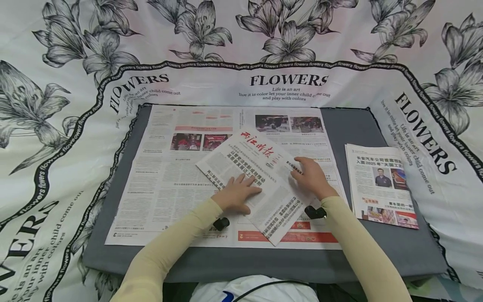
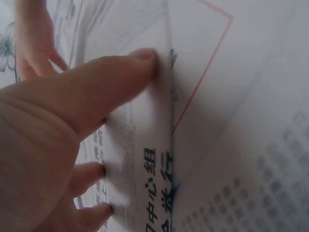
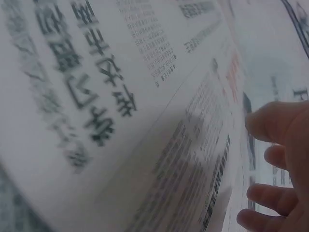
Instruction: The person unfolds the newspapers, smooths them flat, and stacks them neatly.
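A folded newspaper (image 1: pixel 260 167) with a red masthead lies at a slant on a wide spread-out newspaper sheet (image 1: pixel 151 176). My left hand (image 1: pixel 237 195) rests on the folded newspaper's lower left side, fingers spread. In the left wrist view its thumb (image 2: pixel 120 79) lies along the paper's edge, fingertips touching the print beyond. At the upper right edge of the folded newspaper, my right hand (image 1: pixel 312 178) has its fingers apart and touches the edge. The right wrist view shows the right thumb (image 3: pixel 275 121) and fingers beside the raised, slightly bowed paper (image 3: pixel 145 121).
Another folded newspaper (image 1: pixel 381 186) lies to the right, with photos on its front. Beneath everything is a dark grey board or mat (image 1: pixel 264 264). A white cloth (image 1: pixel 211 90) printed with flowers and lettering surrounds it. Small black wrist devices sit near both wrists.
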Available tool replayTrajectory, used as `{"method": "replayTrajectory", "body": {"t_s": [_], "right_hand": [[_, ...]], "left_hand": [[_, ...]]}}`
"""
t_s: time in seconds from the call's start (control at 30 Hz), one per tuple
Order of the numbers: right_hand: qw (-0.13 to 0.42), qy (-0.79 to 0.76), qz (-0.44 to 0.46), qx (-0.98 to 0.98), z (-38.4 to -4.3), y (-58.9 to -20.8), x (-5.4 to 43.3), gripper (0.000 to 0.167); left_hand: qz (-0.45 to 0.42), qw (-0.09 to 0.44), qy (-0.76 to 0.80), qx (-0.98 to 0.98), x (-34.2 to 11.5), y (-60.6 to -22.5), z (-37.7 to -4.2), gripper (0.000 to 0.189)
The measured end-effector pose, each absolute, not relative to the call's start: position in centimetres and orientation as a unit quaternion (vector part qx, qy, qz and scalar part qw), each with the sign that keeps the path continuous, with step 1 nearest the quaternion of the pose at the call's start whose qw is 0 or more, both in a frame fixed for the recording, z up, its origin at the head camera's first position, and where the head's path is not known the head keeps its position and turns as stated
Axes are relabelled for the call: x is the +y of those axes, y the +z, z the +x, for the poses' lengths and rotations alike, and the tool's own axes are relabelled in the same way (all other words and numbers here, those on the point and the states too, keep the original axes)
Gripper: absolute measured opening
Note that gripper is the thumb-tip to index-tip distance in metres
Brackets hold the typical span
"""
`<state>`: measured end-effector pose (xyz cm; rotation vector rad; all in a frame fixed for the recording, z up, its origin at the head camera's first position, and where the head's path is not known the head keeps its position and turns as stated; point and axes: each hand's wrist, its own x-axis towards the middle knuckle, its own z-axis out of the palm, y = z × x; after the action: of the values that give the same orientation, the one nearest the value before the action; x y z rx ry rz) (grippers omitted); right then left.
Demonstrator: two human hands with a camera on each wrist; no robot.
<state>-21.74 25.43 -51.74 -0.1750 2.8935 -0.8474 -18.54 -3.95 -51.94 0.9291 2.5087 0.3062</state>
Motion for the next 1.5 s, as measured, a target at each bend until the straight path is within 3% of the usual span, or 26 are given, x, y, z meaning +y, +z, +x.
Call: {"method": "replayTrajectory", "body": {"t_s": [0.23,0.47,0.6,0.9,1.23,1.5], "right_hand": [[0.093,-0.222,-0.107,0.965,-22.0,-52.4,24.5,0.067],[0.082,-0.202,-0.115,0.969,-21.5,-53.1,24.8,0.068],[0.072,-0.190,-0.112,0.973,-21.3,-53.2,24.6,0.067],[0.051,-0.169,-0.126,0.976,-21.2,-53.4,24.0,0.066],[0.055,-0.164,-0.130,0.976,-21.2,-53.5,24.3,0.067],[0.075,-0.173,-0.145,0.971,-21.0,-53.5,24.6,0.067]], "left_hand": [[0.340,0.238,0.104,0.904,-4.4,-52.0,-18.6,0.081],[0.262,0.193,0.086,0.942,-2.1,-52.1,-16.9,0.072],[0.214,0.161,0.069,0.961,0.6,-52.0,-15.1,0.076],[0.192,0.160,0.050,0.967,2.8,-51.8,-13.2,0.082],[0.203,0.194,0.100,0.955,0.6,-52.3,-15.6,0.080],[0.203,0.190,0.128,0.952,-2.1,-52.6,-18.9,0.080]]}}
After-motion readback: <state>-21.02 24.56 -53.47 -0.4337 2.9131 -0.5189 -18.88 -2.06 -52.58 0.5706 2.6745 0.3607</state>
